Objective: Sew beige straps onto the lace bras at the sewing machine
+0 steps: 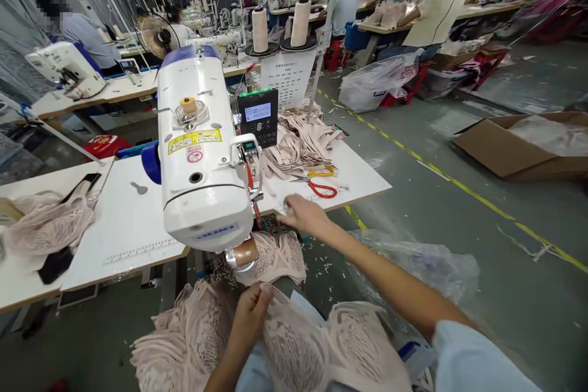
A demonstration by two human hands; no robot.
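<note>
In the lower middle, my left hand (250, 312) is closed on the upper edge of a beige lace bra (298, 343), which spreads across my lap. My right hand (305, 217) reaches to the front edge of the white table (362, 174); its thumb and fingers are apart, and nothing shows between them. Just beyond that hand lie red-handled scissors (323, 190) and a yellow-handled pair (321, 172). The white sewing machine (202, 153) stands to the left of it. Another lace bra (278, 257) hangs below the machine's end.
Beige straps (301, 141) are heaped behind the scissors, beside a control panel (258, 116). Two thread cones (301, 24) stand behind. More bras (184, 337) pile up at my left. A plastic bag (413, 263) and a cardboard box (505, 147) are on the floor at right.
</note>
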